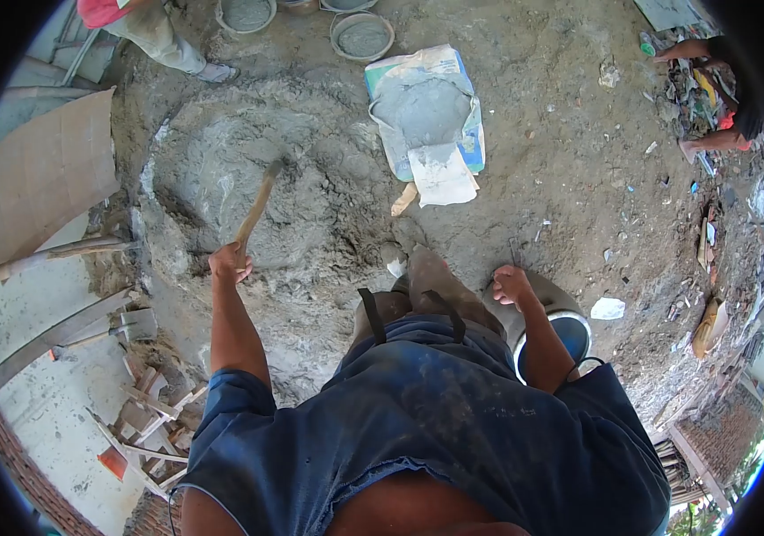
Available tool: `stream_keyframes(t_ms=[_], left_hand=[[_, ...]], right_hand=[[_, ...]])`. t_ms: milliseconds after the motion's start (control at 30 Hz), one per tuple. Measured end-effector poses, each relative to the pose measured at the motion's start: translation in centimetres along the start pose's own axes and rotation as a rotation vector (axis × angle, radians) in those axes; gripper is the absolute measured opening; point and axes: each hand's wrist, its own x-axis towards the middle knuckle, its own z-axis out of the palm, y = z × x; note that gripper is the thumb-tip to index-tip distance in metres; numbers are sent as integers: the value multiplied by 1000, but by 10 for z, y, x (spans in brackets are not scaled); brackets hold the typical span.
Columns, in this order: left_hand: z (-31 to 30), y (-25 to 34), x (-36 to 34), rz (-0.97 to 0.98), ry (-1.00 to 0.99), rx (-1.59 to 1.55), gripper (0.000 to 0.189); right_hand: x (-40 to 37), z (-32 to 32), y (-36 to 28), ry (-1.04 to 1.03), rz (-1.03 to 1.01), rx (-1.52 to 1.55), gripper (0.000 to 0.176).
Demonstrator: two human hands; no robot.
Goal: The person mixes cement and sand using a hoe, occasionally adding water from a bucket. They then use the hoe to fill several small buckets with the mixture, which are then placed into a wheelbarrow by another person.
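My left hand (231,263) is wrapped round a wooden tool handle (257,210), which slants up and away from me. Its far end meets the heap of wet grey mortar (212,170), and the tool's head is hidden there. On the other side, my right hand (512,286) is a closed fist, held low beside my leg and right by a bucket (589,344) with a bluish inside. A thin dark line shows just beyond the knuckles; what this fist holds, if anything, I cannot tell.
Beyond my feet lies a torn-open cement bag (427,112) with grey powder. Mortar-filled tubs (361,37) stand at the far edge. One person (154,36) is at the far left, another (713,98) at the right by rubble. Wood scraps (154,411) lie left.
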Motion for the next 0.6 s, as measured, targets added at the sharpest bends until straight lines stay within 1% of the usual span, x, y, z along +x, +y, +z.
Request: stream_keyframes(t_ms=[67,167,200,267,600], left_hand=[[-1,1,-4,-12,-17,40,28],[4,5,-22,35,17,37,27],[6,3,-18,20,24,35,26],[6,2,-15,17,25,25,26],[5,2,-15,20,21,6,24]], right_hand=[[-4,-1,3,2,-4,27,19],[-3,-3,7,23,28,19,15],[-2,-4,6,18,37,29,14],[5,-6,11,21,21,41,14],[15,-3,-18,36,-35,3,17]])
